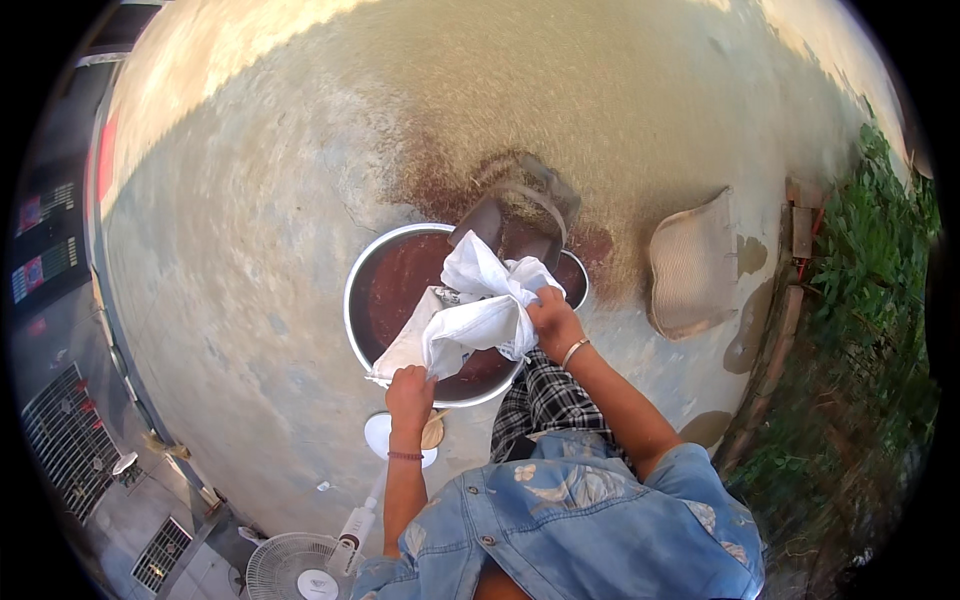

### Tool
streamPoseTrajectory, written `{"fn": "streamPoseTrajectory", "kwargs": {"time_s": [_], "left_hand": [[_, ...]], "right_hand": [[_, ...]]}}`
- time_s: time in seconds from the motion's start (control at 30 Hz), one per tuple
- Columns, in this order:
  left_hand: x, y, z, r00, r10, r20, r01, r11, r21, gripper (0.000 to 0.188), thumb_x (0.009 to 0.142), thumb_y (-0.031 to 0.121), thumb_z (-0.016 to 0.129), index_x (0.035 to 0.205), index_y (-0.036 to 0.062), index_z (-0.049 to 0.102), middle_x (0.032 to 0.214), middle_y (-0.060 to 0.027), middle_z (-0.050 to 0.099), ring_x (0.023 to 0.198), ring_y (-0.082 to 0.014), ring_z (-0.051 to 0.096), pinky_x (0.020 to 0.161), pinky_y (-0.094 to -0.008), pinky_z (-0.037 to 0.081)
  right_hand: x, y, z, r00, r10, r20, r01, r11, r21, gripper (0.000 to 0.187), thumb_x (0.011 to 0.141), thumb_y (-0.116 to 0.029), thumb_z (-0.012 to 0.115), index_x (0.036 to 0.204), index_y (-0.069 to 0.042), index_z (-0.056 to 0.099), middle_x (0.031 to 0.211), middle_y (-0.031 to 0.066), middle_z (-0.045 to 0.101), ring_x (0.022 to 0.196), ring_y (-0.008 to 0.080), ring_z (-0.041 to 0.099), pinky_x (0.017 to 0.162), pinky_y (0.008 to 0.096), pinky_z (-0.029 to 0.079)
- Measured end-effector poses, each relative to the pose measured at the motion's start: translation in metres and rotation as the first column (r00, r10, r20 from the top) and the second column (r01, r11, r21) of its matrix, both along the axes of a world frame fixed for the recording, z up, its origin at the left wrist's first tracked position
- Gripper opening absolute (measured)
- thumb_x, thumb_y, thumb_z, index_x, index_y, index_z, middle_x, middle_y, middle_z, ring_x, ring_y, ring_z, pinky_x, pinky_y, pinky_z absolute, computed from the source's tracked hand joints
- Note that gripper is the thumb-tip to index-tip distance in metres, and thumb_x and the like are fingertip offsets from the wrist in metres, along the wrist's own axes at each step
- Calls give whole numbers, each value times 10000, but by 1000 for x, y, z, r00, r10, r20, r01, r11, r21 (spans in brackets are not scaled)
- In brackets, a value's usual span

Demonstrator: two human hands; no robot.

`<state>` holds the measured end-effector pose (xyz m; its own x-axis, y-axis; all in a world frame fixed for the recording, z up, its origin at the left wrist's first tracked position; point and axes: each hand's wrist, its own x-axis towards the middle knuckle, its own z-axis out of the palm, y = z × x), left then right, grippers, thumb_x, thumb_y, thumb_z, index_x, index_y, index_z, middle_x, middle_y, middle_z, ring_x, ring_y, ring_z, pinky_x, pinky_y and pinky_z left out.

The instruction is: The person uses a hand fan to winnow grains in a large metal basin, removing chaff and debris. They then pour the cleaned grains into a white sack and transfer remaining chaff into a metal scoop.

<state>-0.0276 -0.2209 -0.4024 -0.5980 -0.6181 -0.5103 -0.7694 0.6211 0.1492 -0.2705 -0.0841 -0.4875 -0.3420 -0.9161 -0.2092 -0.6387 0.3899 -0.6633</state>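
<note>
A white woven sack (480, 310) hangs between my two hands over a large round metal basin (350, 290), its mouth bunched and folded. My left hand (410, 393) is closed on the sack's near left edge, by the basin's rim. Higher and to the right, my right hand (554, 320) grips the gathered cloth at the sack's other side. Dark red contents (400, 292) fill the basin; whether they are grains or something else I cannot tell. Just beyond the sack stands a dark basket (478, 222) with an arched handle. The sack's inside is mostly hidden.
A second metal rim (578, 272) shows behind my right hand. Grain-like bits and dark red matter (435, 165) lie spread on the concrete floor. On the right are a beige woven scoop-shaped tray (692, 265) and green plants (870, 250). A white fan (290, 568) stands at lower left.
</note>
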Motion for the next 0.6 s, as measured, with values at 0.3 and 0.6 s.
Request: {"fn": "streamPoseTrajectory", "kwargs": {"time_s": [0.3, 0.6], "left_hand": [[-16, -14, 0, 998, -66, 2, 66, 997, -44, 203, 712, 230, 669, 711, 65, 551, 746, -75, 556, 762, -274, 545, 598, -395, 469], [-26, -13, 2, 992, -130, -7, 129, 989, -68, 206, 706, 220, 675, 691, 72, 533, 737, -65, 542, 754, -261, 533, 596, -382, 463]], "right_hand": [[0, 10, -10, 993, -118, 23, 118, 993, -14, 128, 656, -22, 562, 776, 0, 524, 929, 196, 512, 911, 381, 507, 734, 423, 463], [0, 20, -11, 982, -188, -18, 189, 982, 7, 94, 661, -23, 553, 755, -13, 552, 931, 175, 492, 922, 356, 503, 721, 408, 467]]}}
